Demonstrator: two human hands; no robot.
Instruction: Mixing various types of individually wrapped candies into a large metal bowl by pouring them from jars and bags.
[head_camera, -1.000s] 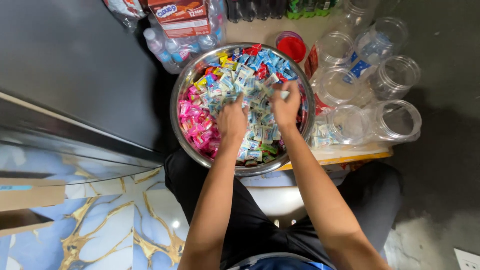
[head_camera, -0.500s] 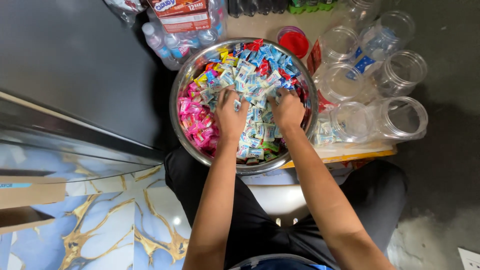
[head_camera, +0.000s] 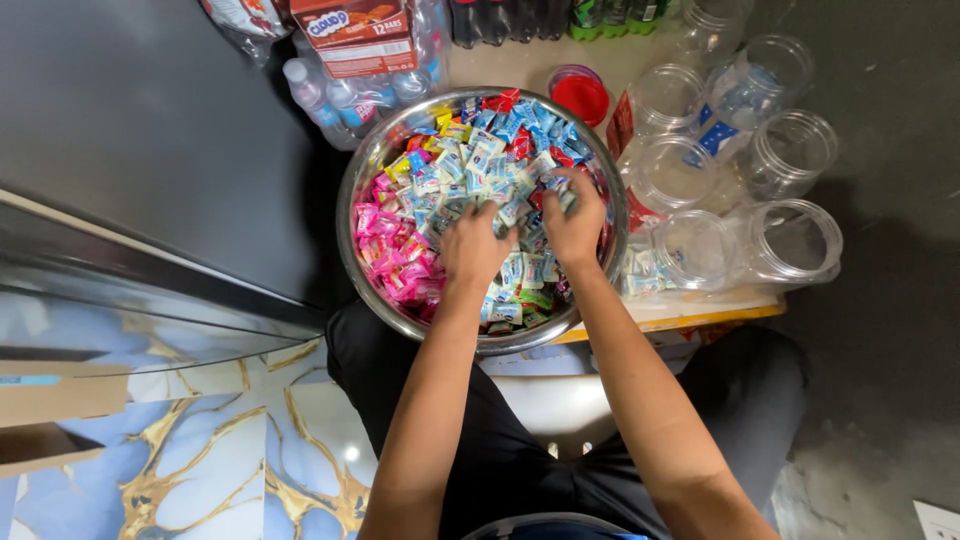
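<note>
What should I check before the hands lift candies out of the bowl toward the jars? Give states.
1. Both hands in the candy pile: left hand and right hand rest on the wrapped candies. Ok.
2. Grip on candies: fingers curl into the pile, contents of each palm hidden. Cannot tell.
3. Steel bowl seated: its near edge hangs past the table edge over the lap. Not ok.
4. Clear plastic jars open: no lids on, mouths exposed. Ok.
5. Jar position: several lie tilted on their sides. Not ok.
6. Red lid clear of the path: beside the bowl. Ok.
</note>
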